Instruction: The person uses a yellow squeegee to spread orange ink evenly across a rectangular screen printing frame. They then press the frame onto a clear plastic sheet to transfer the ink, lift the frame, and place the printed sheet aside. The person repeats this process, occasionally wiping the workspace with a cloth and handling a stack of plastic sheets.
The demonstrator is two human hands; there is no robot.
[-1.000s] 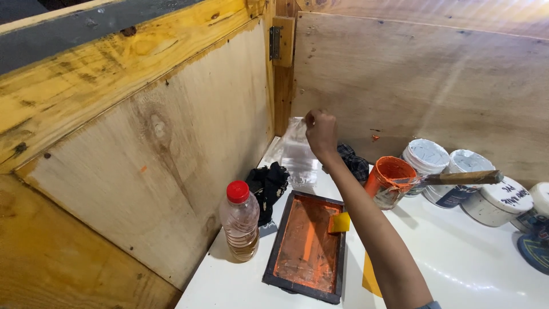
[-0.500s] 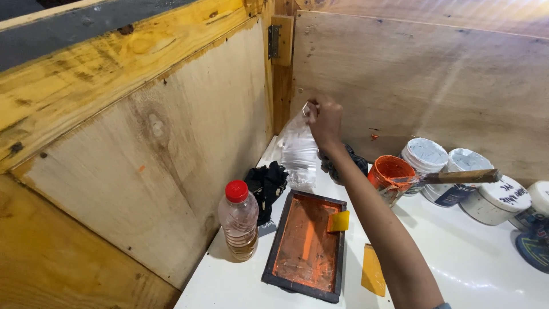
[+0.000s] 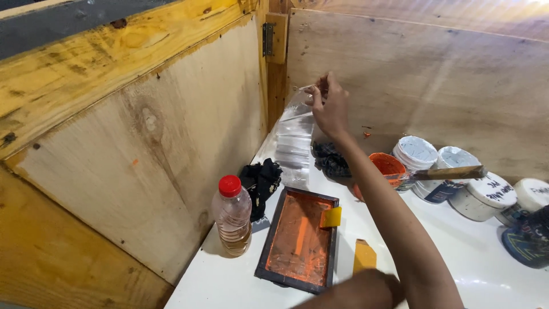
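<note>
Your right hand point(image 3: 330, 106) pinches shut on the top of a clear, crinkled plastic bag point(image 3: 294, 143), hanging limp above the glossy white table point(image 3: 474, 269); your left hand is hidden.

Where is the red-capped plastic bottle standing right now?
In the head view, the red-capped plastic bottle stands upright at the left edge of the white table, against the plywood wall, just left of the orange-stained tray and in front of the black cloth.
</note>
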